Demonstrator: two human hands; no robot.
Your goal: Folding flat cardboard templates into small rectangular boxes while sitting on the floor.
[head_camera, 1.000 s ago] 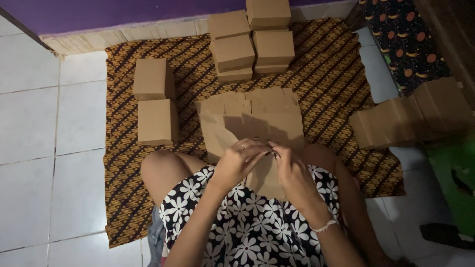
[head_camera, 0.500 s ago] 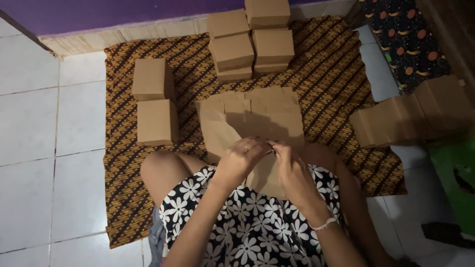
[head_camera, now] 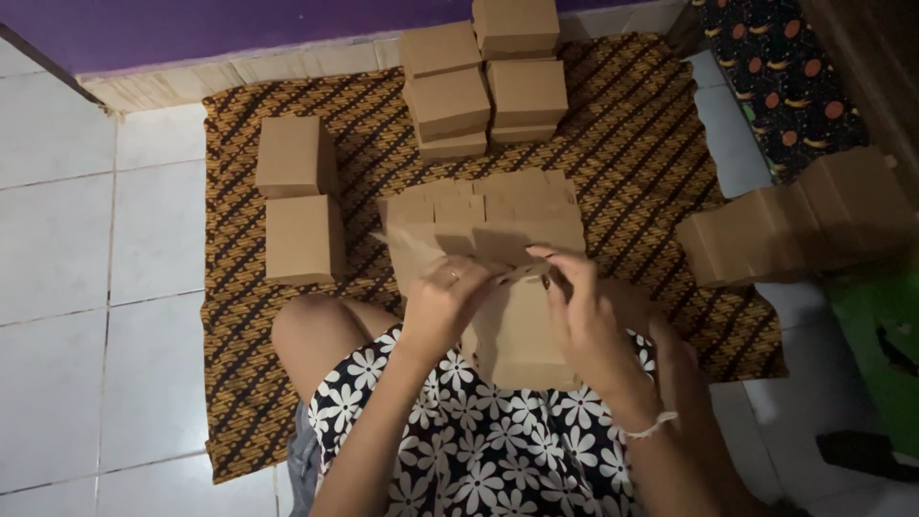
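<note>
I sit on a brown patterned mat (head_camera: 661, 182) with a flat brown cardboard box blank (head_camera: 522, 335) on my lap. My left hand (head_camera: 445, 302) pinches its upper left flap, a ring on one finger. My right hand (head_camera: 579, 311), a white bracelet at the wrist, grips the blank's upper right edge. Just beyond my hands lies a pile of flat cardboard blanks (head_camera: 488, 215).
Two folded boxes (head_camera: 299, 196) stand at the left of the mat. Stacked folded boxes (head_camera: 483, 72) sit at the far edge by the purple wall. A row of cardboard pieces (head_camera: 795, 225) leans at the right, near a green object (head_camera: 881, 335). White floor tiles surround the mat.
My hands have stayed over the blank, with the fingers shifting slightly as they work its top flap. Nothing else has moved.
</note>
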